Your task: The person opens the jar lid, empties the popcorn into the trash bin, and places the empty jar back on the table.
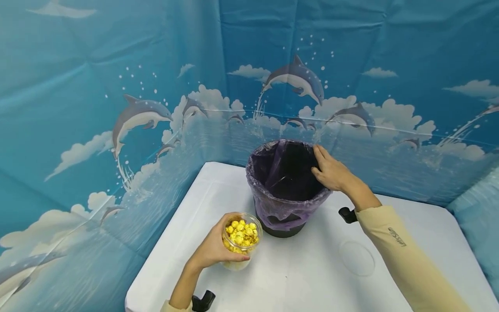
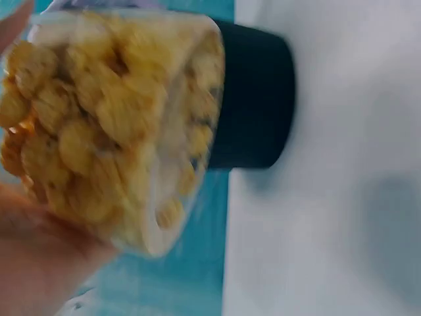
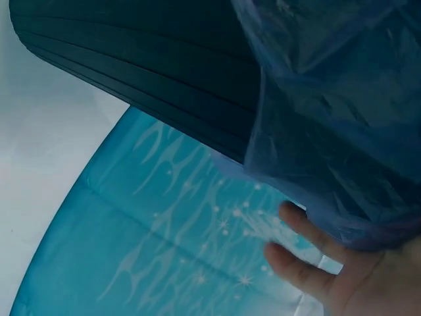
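While left hand (image 1: 212, 248) curls round popcorn jar (image 1: 241, 235) just beside bin (image 1: 282, 232), right hand (image 1: 333, 173) grips bin's rim (image 1: 290, 202); best: jar level, squeeze light, purple liner (image 1: 278, 213) pinned.

A clear jar (image 1: 235, 262) of yellow popcorn (image 1: 241, 234), open-topped and perhaps slightly tilted, is gripped by the left hand (image 1: 214, 245) beside a black trash bin (image 1: 281, 232); its purple liner (image 1: 273, 209) folds over the rim, held by the right hand (image 1: 334, 173).

Dark lettering (image 1: 396, 237), apparently "LetsSlim", small and slanted, on the beige right sleeve (image 1: 415, 260)
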